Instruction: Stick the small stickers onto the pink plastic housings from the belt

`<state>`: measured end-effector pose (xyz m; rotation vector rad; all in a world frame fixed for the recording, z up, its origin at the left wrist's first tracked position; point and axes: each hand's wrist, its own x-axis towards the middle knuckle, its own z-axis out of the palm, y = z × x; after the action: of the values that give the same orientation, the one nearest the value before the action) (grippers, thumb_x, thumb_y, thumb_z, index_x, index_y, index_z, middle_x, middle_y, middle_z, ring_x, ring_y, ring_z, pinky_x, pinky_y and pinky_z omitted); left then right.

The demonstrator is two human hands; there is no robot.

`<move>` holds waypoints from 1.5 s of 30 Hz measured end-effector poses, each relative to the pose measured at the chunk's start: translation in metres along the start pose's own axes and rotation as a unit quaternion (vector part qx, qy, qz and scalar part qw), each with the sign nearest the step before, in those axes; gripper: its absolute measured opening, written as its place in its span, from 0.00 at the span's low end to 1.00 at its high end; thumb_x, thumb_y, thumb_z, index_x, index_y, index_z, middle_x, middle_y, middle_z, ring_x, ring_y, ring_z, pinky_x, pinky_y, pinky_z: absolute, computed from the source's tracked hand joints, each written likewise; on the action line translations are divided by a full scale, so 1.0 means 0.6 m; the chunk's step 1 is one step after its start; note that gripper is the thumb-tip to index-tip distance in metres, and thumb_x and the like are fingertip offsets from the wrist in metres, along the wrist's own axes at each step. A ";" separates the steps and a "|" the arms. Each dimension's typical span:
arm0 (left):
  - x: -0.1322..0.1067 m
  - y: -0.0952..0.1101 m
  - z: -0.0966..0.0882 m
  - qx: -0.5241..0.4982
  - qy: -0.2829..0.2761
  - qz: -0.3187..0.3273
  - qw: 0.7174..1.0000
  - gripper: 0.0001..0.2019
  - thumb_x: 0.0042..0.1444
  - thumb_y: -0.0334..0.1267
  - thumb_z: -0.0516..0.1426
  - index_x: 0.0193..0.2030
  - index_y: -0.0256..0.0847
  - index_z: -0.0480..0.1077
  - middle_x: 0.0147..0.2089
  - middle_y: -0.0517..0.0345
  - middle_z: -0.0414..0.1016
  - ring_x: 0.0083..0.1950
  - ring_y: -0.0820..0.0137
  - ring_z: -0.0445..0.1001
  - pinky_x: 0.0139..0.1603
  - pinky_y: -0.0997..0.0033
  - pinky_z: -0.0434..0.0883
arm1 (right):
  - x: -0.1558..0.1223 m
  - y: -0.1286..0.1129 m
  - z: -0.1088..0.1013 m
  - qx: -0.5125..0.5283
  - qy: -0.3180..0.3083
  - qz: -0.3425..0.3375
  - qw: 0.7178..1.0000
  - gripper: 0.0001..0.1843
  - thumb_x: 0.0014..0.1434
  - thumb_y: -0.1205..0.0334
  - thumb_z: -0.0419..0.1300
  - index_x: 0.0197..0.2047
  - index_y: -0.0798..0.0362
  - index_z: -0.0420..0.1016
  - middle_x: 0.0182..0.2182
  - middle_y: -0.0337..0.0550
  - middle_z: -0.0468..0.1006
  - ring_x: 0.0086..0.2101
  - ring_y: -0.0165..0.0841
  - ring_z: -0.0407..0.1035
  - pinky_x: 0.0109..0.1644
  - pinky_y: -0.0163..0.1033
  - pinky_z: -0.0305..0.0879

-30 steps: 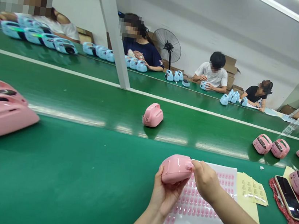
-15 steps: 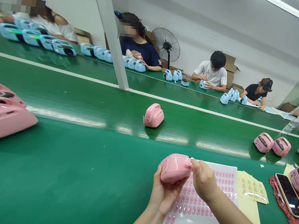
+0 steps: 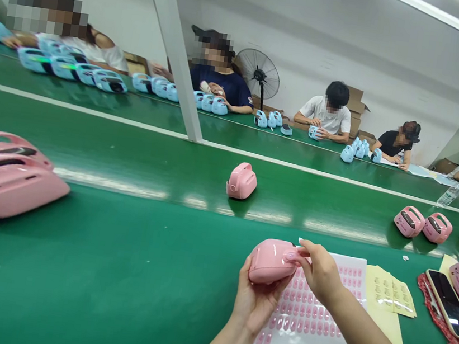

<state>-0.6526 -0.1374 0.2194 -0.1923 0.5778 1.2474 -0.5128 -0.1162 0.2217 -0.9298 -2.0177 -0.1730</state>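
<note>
My left hand is wrapped around a glossy pink speaker-like device, holding it tilted above the bench. At the device's right end, my right hand has its thumb and fingers drawn together against the casing. Whatever sits between those fingertips is too small to make out. Under both hands lies a white sheet of pink oval stickers, set in rows, its lower part bare. My right forearm hides some of the sheet.
Several pink devices stand at left and right, with one pink device ahead. Yellow label sheets and a phone on red wrap lie right. Across a white divider, several people sit by blue devices. A post rises left.
The view has shifted slightly, so everything sits a little lower and further right. My right fingers have spread a little at the device's end. My left hand keeps its hold.
</note>
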 end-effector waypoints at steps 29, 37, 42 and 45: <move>-0.004 -0.005 0.007 0.060 0.034 0.024 0.997 0.20 0.59 0.43 0.48 0.53 0.32 0.62 0.34 0.46 0.75 0.30 0.64 0.77 0.29 0.66 0.77 | 0.018 -0.010 -0.020 -0.161 -0.191 -0.087 0.965 0.14 0.57 0.73 0.47 0.48 0.60 0.62 0.25 0.45 0.74 0.25 0.34 0.68 0.25 0.35 0.62; -0.020 -0.031 0.012 0.074 0.025 -0.031 0.996 0.23 0.60 0.43 0.47 0.56 0.27 0.58 0.34 0.42 0.75 0.29 0.63 0.77 0.27 0.67 0.76 | 0.003 0.026 -0.030 0.011 -0.109 0.066 0.992 0.17 0.60 0.69 0.44 0.53 0.54 0.58 0.29 0.43 0.77 0.24 0.30 0.72 0.27 0.33 0.68; -0.021 -0.018 0.013 0.037 -0.002 -0.024 0.999 0.22 0.61 0.44 0.45 0.58 0.33 0.57 0.37 0.45 0.75 0.31 0.63 0.77 0.28 0.66 0.77 | 0.000 0.009 -0.059 0.105 -0.096 0.116 0.983 0.16 0.61 0.67 0.46 0.52 0.50 0.57 0.33 0.43 0.78 0.32 0.30 0.74 0.33 0.34 0.71; -0.023 -0.013 0.015 0.024 -0.001 -0.034 0.999 0.24 0.61 0.45 0.45 0.59 0.32 0.55 0.38 0.44 0.75 0.32 0.62 0.77 0.28 0.66 0.77 | -0.001 -0.005 -0.062 0.070 -0.080 0.058 0.993 0.14 0.61 0.63 0.50 0.51 0.51 0.60 0.32 0.45 0.78 0.32 0.33 0.73 0.32 0.36 0.70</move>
<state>-0.6450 -0.1474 0.2329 -0.1688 0.5937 1.1669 -0.4897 -0.1350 0.2443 -0.9951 -2.0838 0.1092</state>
